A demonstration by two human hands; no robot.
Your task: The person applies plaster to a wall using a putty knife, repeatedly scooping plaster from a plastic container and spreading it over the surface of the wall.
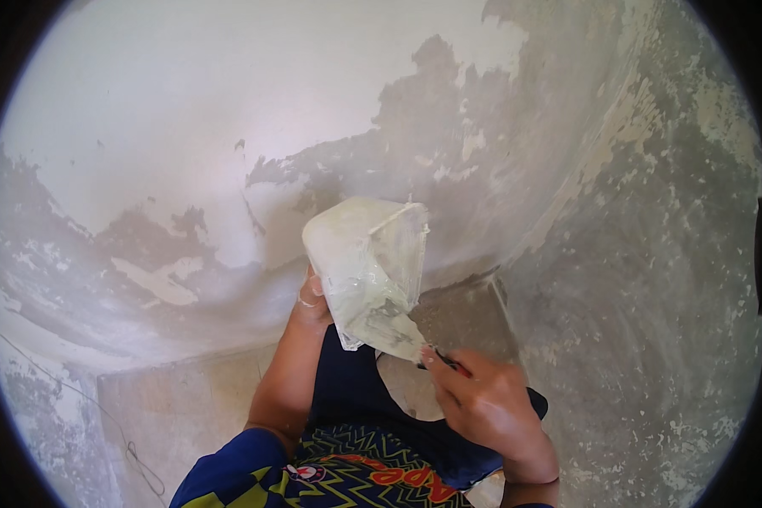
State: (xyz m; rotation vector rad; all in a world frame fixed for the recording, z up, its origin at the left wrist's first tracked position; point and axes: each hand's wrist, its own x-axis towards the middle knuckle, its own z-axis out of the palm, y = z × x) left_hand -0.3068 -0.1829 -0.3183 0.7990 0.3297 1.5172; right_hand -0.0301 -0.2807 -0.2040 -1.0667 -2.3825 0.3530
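My left hand (312,296) grips a whitish plastic tub (337,241) from its left side, most of the fingers hidden behind it. The tub is tilted, and wet white putty (379,284) coats its inside. In my right hand (487,402) is a putty knife (405,340), the fingers closed round its dark and red handle. The smeared blade reaches over the tub's near edge and lies against the putty there.
Ahead stands a wall (186,76), partly coated white with bare grey patches. A second grey wall (635,339) meets it at the right. Below is the concrete floor (195,398), with a thin wire (131,449) at the left.
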